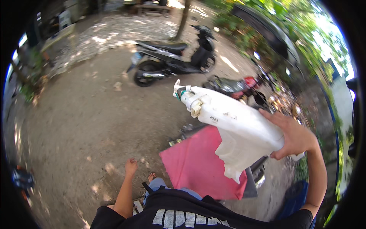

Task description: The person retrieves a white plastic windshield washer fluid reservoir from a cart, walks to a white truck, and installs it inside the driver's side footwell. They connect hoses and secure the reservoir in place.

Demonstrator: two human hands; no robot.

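My right hand (291, 134) grips the wide end of a white plastic washer fluid tank (248, 129), thumb below and fingers over the top. The tank is raised in front of me, its narrow end pointing left and slightly up. A fitting with a pale connector (196, 108) and a green ring sits at that narrow end. Under the tank is a red sheet-like cover (190, 160), partly hidden by it. Low on my left side, my left hand (130, 165) hangs above the dirt ground with its fingers curled in, and nothing shows in it.
A black scooter (171, 57) is parked ahead on the dirt. Beside it, a red and black motorcycle (232, 86) stands partly behind the tank. A large dark curved panel (267, 32) is at the upper right by the greenery. A blue container (294, 198) stands near my right elbow.
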